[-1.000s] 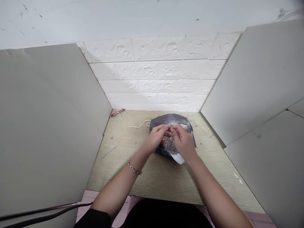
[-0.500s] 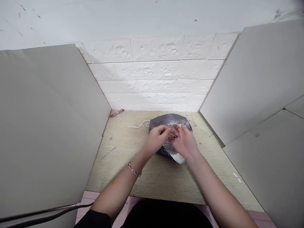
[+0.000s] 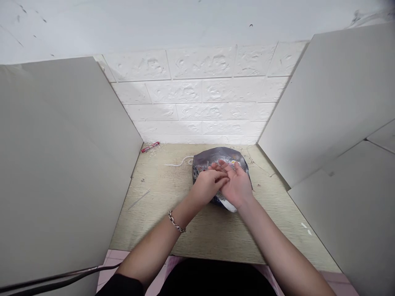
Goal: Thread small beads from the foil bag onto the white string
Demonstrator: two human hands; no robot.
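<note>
My left hand [image 3: 207, 186], with a chain bracelet on its wrist, has thumb and fingers pinched together over my other palm. Whatever they pinch is hidden or too small to name. My right hand [image 3: 237, 186] lies palm up, its fingers stretched out and slightly curved, touched by my left fingertips. Beneath both hands stands an open dark grey bag [image 3: 212, 155] with a shiny inside. Small glittering pieces like beads show in it, partly covered by my hands.
On the light wooden table [image 3: 191, 242], a white beaded strand [image 3: 175, 164] trails left of the bag. A red packet [image 3: 150, 147] lies in the back left corner, a thin grey strip [image 3: 138, 199] nearer. Grey panels stand on both sides, with a white brick-patterned wall behind.
My left hand has shifted slightly right and down, its fingertips moving from my right fingers onto the palm. My right hand has opened flatter. The view has shifted a little.
</note>
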